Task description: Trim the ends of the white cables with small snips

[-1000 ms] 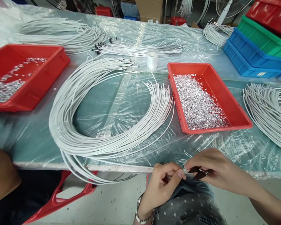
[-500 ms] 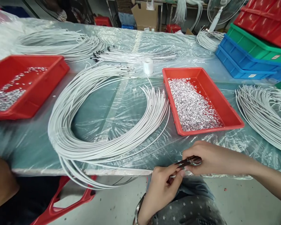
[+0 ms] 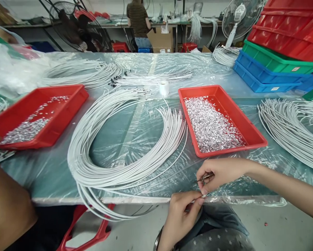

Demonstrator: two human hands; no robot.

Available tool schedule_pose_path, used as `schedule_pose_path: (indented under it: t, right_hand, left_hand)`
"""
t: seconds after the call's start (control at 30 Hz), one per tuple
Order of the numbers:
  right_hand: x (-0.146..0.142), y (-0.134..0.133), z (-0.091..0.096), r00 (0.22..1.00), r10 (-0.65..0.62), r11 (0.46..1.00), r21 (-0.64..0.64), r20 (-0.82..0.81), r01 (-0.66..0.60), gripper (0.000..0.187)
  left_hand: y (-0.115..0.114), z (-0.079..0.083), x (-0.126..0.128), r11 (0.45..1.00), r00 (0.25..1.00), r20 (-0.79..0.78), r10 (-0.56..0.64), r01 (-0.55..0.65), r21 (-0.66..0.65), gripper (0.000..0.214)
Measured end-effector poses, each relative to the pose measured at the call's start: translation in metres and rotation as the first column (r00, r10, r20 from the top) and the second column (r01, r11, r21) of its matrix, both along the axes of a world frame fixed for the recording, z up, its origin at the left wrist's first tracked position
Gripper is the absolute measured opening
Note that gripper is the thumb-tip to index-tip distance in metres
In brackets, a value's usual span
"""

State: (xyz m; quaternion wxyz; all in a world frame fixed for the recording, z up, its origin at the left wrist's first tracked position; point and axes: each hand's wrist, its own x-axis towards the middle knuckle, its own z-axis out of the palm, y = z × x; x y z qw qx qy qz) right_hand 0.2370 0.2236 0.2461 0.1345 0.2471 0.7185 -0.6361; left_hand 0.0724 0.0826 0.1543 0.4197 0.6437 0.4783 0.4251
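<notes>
My left hand [image 3: 182, 216] pinches the end of one white cable [image 3: 152, 199] between thumb and forefinger at the table's front edge. That cable runs left to a big coil of white cables [image 3: 79, 164]. My right hand [image 3: 220, 176] keeps a small pointed metal hand tool [image 3: 206, 177] within its curled fingers; its exact kind is mostly hidden. The thumb and forefinger of this hand touch the cable end beside my left fingertips. Just beyond the right hand stands a red tray [image 3: 253, 143] of tiny shiny metal pieces [image 3: 211, 125].
Another red tray [image 3: 55, 130] with metal pieces is at left, near a co-worker's arm [image 3: 10, 205]. A white roll [image 3: 163, 88], black-tipped cables [image 3: 151, 79] and another cable coil [image 3: 284, 136] lie on the plastic-covered table. Stacked bins [image 3: 274, 69] rise at right.
The view has tilted up. My right hand has turned the metal tool back into its fingers, away from the cable, and its fingertips now meet the cable end.
</notes>
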Motion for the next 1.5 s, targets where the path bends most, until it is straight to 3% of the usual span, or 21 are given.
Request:
schedule_pose_path:
  t: [0.13,0.27,0.5,0.77,1.07,1.27,1.5]
  right_hand:
    - [-0.003,-0.003,-0.001,0.997,-0.044,0.993,-0.11,-0.058,0.037,0.015]
    - [-0.007,-0.012,-0.008,0.985,-0.147,0.978,-0.165,-0.092,0.13,0.019]
    - [-0.018,-0.044,-0.026,0.861,-0.444,0.896,-0.112,-0.249,0.43,0.033]
    - [-0.031,-0.069,-0.037,0.762,-0.561,0.798,0.03,-0.324,0.601,0.024]
    - [-0.032,-0.071,-0.042,0.722,-0.563,0.711,0.209,-0.402,0.671,0.029]
    - [-0.03,-0.077,-0.047,0.695,-0.516,0.652,0.296,-0.5,0.698,0.02]
    - [-0.034,-0.084,-0.05,0.648,-0.352,0.466,0.474,-0.675,0.747,0.019]
  left_hand:
    - [-0.006,-0.007,-0.002,0.997,0.995,0.075,0.063,-0.066,0.038,0.023]
    - [-0.01,-0.014,-0.004,0.993,0.978,0.173,0.119,-0.119,-0.015,0.027]
    - [-0.003,-0.014,-0.004,0.974,0.877,0.438,0.199,-0.126,-0.19,0.047]
    - [-0.002,-0.014,-0.004,0.954,0.789,0.562,0.249,-0.099,-0.282,0.052]
    - [0.0,-0.01,-0.005,0.944,0.737,0.624,0.259,-0.057,-0.325,0.052]
    - [0.001,-0.016,-0.006,0.959,0.737,0.638,0.223,-0.049,-0.279,0.051]
    - [0.002,-0.017,-0.004,0.965,0.739,0.637,0.22,-0.071,-0.251,0.049]
